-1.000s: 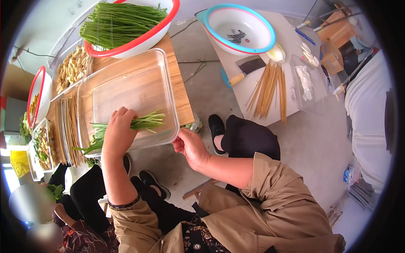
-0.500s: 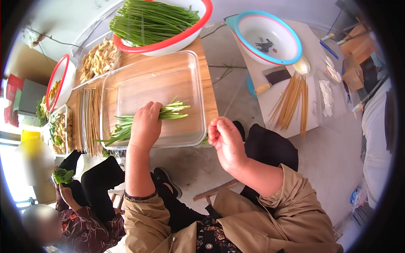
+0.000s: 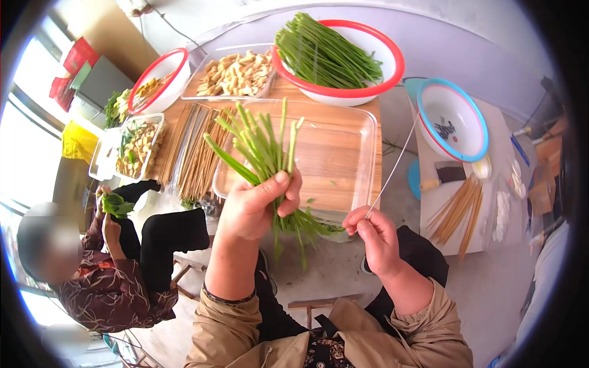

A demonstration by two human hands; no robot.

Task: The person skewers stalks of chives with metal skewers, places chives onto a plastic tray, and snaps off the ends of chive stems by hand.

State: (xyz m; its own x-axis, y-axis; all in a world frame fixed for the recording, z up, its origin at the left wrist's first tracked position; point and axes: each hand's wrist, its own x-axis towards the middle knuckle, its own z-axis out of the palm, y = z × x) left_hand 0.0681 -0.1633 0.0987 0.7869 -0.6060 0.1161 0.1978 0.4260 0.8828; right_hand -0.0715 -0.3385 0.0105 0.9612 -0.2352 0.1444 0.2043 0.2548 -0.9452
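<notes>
A bunch of green stalks (image 3: 261, 144) stands up out of my left hand (image 3: 261, 205), whose fingers are wrapped round it; leafy ends hang below. My right hand (image 3: 377, 236) pinches a long thin skewer (image 3: 396, 168) that points up and to the right. Behind both hands lies a clear plastic tray (image 3: 370, 147) with a few green bits in it. Left of the tray, many wooden skewers (image 3: 199, 150) are spread on the wooden table (image 3: 375, 110).
A red-rimmed bowl (image 3: 392, 55) of green stalks stands at the back, beside a box of pale brown pieces (image 3: 236, 73). On the right table are a blue-rimmed basin (image 3: 485, 132), a cleaver (image 3: 451, 172) and more skewers (image 3: 460, 214). A seated person (image 3: 116, 282) holds leaves at left.
My left hand has lifted the green bunch from the tray and turned it upright. A skewer now shows in my right hand. The view has swung left.
</notes>
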